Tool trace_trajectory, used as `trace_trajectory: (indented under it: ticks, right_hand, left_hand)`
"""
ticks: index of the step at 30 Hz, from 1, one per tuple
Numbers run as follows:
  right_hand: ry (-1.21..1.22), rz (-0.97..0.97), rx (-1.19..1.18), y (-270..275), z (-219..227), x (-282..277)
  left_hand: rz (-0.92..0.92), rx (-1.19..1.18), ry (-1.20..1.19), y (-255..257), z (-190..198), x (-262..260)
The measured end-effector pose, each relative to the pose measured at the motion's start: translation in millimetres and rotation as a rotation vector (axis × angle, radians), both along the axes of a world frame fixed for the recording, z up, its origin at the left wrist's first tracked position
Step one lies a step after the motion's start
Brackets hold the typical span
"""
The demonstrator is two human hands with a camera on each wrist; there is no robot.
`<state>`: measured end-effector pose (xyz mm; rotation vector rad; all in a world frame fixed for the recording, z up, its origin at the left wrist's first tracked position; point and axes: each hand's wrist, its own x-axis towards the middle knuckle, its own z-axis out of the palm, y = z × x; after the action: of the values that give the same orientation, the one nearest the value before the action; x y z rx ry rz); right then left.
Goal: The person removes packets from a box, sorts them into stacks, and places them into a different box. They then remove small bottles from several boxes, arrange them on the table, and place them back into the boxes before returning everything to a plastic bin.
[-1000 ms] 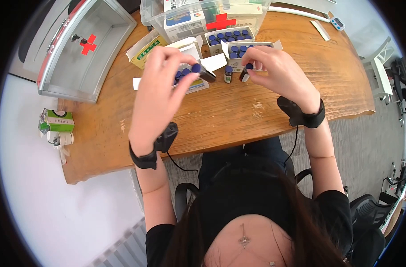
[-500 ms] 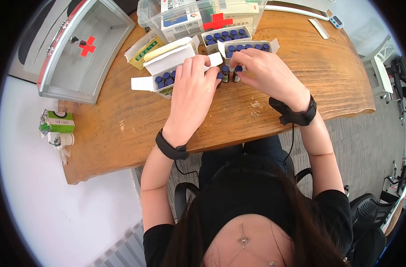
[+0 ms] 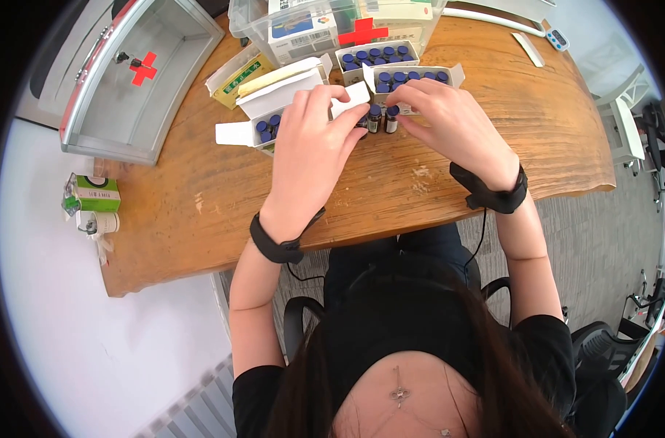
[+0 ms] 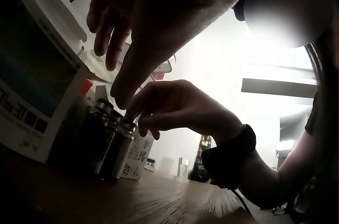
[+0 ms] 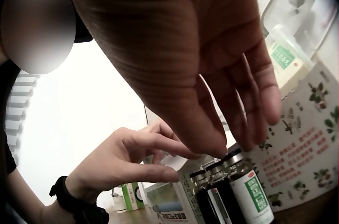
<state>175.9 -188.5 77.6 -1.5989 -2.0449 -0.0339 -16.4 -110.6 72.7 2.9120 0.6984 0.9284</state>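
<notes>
Standing upright on the wooden table [image 3: 391,190], three small dark glass vials with blue caps [image 3: 376,117] bore green-and-white labels too small to read. The left hand [image 3: 310,146] hovered over them with fingers loosely extended, holding nothing; the right hand [image 3: 442,120] touched one cap with relaxed fingertips beside the white cardboard box of vials [image 3: 409,79].

Your tabletop [image 3: 391,190] is a wooden slab with a wavy edge. Just under your left grip [image 3: 310,157] and right grip [image 3: 449,128], small blue-capped vials [image 3: 382,117] stand on it. Left of your left grip lies an opened white box of vials [image 3: 270,120]; beyond both grips sit two more open vial boxes [image 3: 391,66] and a clear plastic bin [image 3: 325,25]. A yellow-green carton [image 3: 234,73] lies farther left.
</notes>
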Motion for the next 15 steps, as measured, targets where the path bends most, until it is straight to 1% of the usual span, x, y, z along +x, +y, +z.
trace_trajectory:
  ticks: [2,3,5,6,7,8,9,10,11,13,15]
  right_hand:
    - [0.004,0.013,0.023,0,3,-1]
    - [0.024,0.005,0.014,-1,4,0]
    - [0.047,0.009,0.005,1,7,-2]
    - [0.049,0.017,0.032,2,9,-4]
    - [0.049,0.025,0.059,4,11,-6]
    - [0.051,0.036,0.061,8,12,-9]
    - [0.053,0.077,0.127,14,14,-13]
    - [0.054,0.117,0.191,19,15,-18]
    - [0.055,0.123,0.191,25,16,-23]
    - [-0.022,0.188,0.225,38,19,-34]
    - [-0.059,0.217,0.222,52,19,-45]
  left_hand:
    - [-0.02,-0.113,-0.13,0,12,-8]
    - [-0.009,-0.112,-0.128,4,17,-15]
    - [0.107,-0.043,-0.194,15,26,-31]
    - [0.164,-0.092,-0.18,20,29,-39]
    - [0.176,-0.09,-0.178,25,30,-46]
    - [0.189,-0.086,-0.111,29,30,-51]
    - [0.2,-0.084,-0.046,33,30,-55]
    - [0.183,-0.129,-0.011,34,28,-58]
    - [0.189,-0.129,-0.012,35,29,-59]
    - [0.181,-0.077,0.094,35,30,-61]
    - [0.183,-0.069,0.125,35,33,-64]
